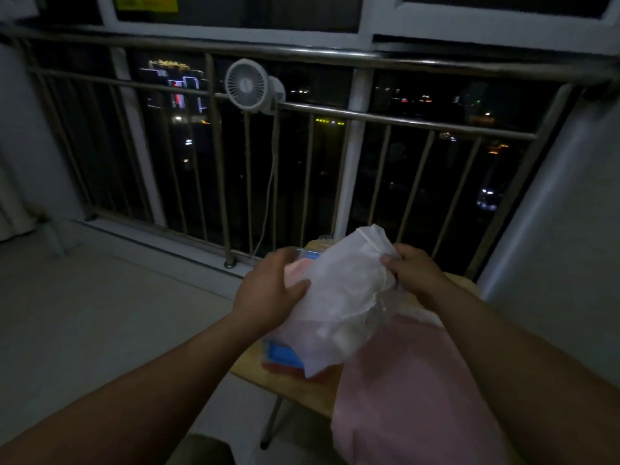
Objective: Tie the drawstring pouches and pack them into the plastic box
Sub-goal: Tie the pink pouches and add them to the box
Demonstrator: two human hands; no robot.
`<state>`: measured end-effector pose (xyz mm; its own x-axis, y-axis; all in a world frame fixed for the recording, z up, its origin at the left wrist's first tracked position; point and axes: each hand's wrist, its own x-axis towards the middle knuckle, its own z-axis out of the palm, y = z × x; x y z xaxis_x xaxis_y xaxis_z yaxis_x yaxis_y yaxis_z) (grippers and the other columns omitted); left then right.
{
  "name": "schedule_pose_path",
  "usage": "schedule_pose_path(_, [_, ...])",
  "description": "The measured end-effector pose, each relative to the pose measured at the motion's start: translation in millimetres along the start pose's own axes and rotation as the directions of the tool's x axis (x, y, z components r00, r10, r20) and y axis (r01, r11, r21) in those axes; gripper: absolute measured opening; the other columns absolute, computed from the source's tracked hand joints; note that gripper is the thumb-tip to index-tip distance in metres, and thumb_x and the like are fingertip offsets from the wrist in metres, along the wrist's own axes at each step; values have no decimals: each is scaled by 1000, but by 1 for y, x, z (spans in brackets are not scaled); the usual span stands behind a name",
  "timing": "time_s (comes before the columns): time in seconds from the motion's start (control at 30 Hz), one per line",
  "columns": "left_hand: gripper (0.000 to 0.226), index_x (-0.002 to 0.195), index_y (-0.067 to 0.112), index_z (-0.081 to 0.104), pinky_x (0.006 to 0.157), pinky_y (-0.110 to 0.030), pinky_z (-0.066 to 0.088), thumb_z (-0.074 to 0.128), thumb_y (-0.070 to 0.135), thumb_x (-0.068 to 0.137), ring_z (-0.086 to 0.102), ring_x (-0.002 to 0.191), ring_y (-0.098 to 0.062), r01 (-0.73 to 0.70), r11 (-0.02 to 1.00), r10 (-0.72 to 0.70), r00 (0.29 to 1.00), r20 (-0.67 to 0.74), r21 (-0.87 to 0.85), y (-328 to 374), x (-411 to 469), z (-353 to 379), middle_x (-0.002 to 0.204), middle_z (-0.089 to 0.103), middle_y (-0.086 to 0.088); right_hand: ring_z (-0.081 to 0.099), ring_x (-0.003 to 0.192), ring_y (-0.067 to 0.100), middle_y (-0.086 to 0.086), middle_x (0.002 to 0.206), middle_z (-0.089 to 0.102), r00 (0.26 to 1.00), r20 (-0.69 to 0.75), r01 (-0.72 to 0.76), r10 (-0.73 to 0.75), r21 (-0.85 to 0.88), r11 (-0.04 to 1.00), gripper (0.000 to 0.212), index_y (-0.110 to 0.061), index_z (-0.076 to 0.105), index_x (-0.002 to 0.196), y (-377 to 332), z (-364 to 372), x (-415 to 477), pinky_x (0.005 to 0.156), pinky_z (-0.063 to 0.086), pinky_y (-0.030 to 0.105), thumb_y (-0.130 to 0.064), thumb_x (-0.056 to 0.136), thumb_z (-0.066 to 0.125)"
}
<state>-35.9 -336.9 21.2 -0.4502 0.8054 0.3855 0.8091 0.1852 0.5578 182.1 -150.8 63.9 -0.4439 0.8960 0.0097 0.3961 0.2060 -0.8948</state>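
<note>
We hold 1 white pouch point(342, 290) over the plastic box point(285, 359): left hand point(268, 297) grips its side, right hand point(414, 271) pinches its rim.

One wide-angle camera sits on the person's head, facing forward and down, close above the left hand point(268, 293) and right hand point(416, 270), the railing point(402, 120) beyond.

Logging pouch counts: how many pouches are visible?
2: a white pouch gripped by left hand and right hand over the plastic box; a pink pouch on the table, right. Others may be hidden.
</note>
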Motion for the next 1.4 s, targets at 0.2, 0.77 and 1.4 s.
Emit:
schedule_pose_path(0.2, [75,164,35,12,128,-43,6,33,69,101,4,158,-14,-333,917,308,941,139,222,-6,24,-10,172,8,3,67,98,22,3,108,71,973,228,100,-49,-219,971,12,-23,71,109,-33,66,67,83,55,35,-26,101,62])
schedule_pose_path(0.77, [73,163,13,14,127,-55,-3,29,54,106,1,159,-26,-223,850,6,910,414,476,-35,40,42,172,5,-12,55,113,30,13,131,55,937,226,344,-266,-726,595,40,-21,49,142,12,164,50,95,47,41,-31,104,44])
schedule_pose_path(1.4, [82,163,24,22,122,-61,-14,48,64,96,6,158,-28,-433,670,-183,691,700,603,-20,45,49,170,21,-8,55,126,33,21,148,50,944,239,-25,227,-636,772,57,-5,44,150,-4,186,45,96,42,32,-38,103,44])
